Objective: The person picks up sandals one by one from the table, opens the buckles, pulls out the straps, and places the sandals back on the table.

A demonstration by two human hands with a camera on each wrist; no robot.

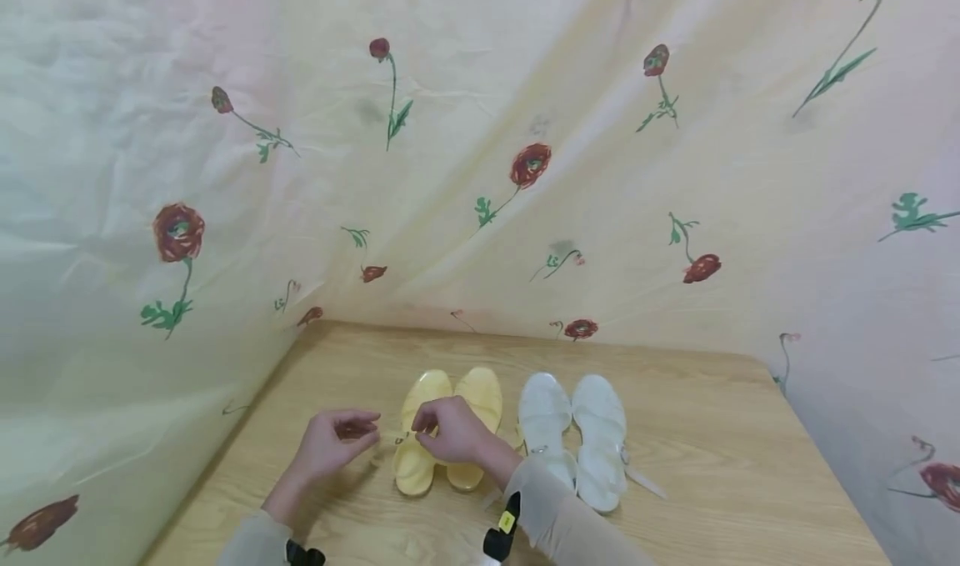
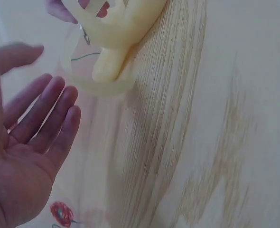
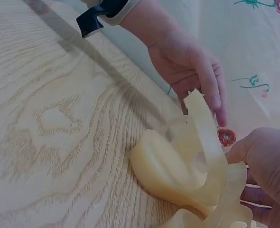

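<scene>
"What's around?"
"White sandals (image 1: 598, 441) on the wooden table (image 1: 720, 449), flowered cloth (image 1: 450, 116) behind. The right hand (image 1: 453, 433) partly blocks the yellow sandals (image 1: 478, 391) just beside them."
"How do those look?"
"Pale, with a strap (image 3: 207, 142) arching up."
"And the grip?"
"Left hand (image 1: 332, 445) relaxed, holding nothing; whether the right pinches anything, I can't tell."
</scene>
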